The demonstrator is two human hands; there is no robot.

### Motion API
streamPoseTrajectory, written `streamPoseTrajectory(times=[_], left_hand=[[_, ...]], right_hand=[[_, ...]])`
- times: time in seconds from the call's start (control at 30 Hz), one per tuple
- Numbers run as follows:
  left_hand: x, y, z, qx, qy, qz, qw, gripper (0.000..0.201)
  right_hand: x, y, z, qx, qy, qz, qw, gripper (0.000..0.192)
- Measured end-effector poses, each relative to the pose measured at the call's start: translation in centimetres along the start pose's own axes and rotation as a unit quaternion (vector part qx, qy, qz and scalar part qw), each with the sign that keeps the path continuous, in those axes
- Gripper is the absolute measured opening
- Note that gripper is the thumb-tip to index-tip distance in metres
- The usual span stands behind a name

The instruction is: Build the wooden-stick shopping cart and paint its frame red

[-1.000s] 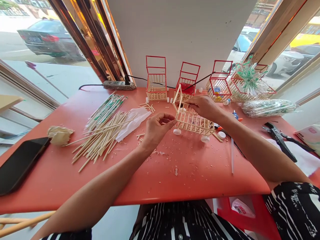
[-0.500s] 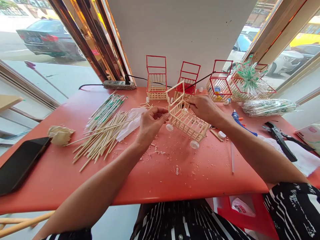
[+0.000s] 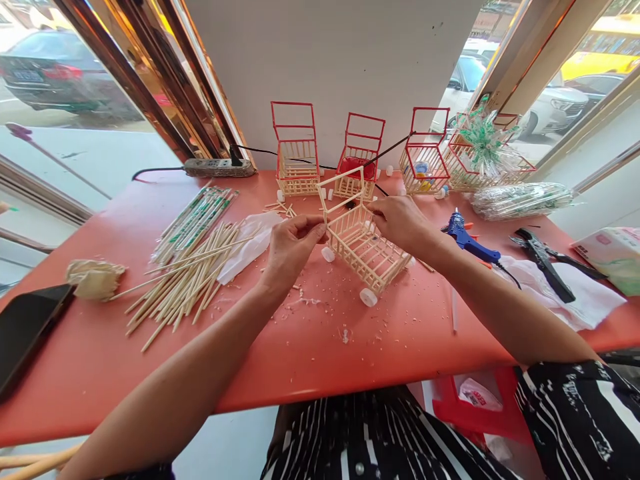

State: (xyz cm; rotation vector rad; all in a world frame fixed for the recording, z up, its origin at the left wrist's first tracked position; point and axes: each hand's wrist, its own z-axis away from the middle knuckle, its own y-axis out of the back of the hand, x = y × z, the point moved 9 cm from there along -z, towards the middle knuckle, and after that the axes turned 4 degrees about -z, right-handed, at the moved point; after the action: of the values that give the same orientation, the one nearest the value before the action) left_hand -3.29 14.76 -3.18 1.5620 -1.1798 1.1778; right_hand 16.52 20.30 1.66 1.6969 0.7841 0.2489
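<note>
A miniature shopping cart [image 3: 367, 250] of pale wooden sticks with white wheels is between my hands at the middle of the table. My left hand [image 3: 295, 247] pinches its near-left corner by the base of the handle frame. On the other side my right hand [image 3: 397, 217] closes its fingers on the cart's far upper edge; the fingertips are partly hidden. One white wheel [image 3: 369, 297] shows at the cart's front corner, close to the tabletop. Whether the wheels touch the table I cannot tell.
Finished carts with red trim, such as one cart [image 3: 297, 160], line the wall. Loose sticks [image 3: 187, 277] lie left, beside a black phone [image 3: 30, 333]. To the right are a blue glue gun [image 3: 473, 243], black-handled pliers [image 3: 545, 263] and a wrapped stick bundle [image 3: 523, 200].
The view has shifted, sliding most things leftward. The cart is turned slightly and appears lower and more level, with both hands still on it. The glue gun is now less covered by my right arm.
</note>
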Motion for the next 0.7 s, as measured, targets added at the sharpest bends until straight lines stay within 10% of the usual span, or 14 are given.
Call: streamPoseTrajectory(times=[0.7], left_hand=[[-0.3,0.0,-0.1,0.018,-0.008,-0.011,1.000,0.024]], right_hand=[[0.5,3.1,5.8,0.018,-0.061,-0.092,0.994,0.028]])
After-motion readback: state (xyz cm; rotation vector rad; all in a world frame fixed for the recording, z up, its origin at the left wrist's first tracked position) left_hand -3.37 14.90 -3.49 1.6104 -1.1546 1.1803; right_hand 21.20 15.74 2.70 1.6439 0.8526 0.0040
